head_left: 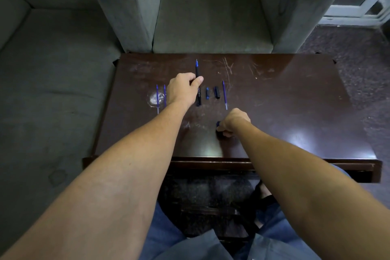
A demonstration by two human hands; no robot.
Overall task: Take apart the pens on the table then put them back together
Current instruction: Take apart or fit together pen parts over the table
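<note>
My left hand [184,88] pinches a black pen [197,82] with a blue tip, which lies along the dark wooden table [274,112] pointing away from me. My right hand [233,122] is closed on a small dark blue pen cap [218,124] near the table's middle. Two blue refills [160,97] lie side by side to the left of my left hand. A short blue piece [207,93], a short black piece [217,92] and one more blue refill [224,95] lie to the right of the black pen.
A grey armchair [211,17] stands right behind the table's far edge, and a grey sofa [52,69] runs along the left. The table top is scratched, with a white mark [153,98] under the two refills. My knees sit below the near edge.
</note>
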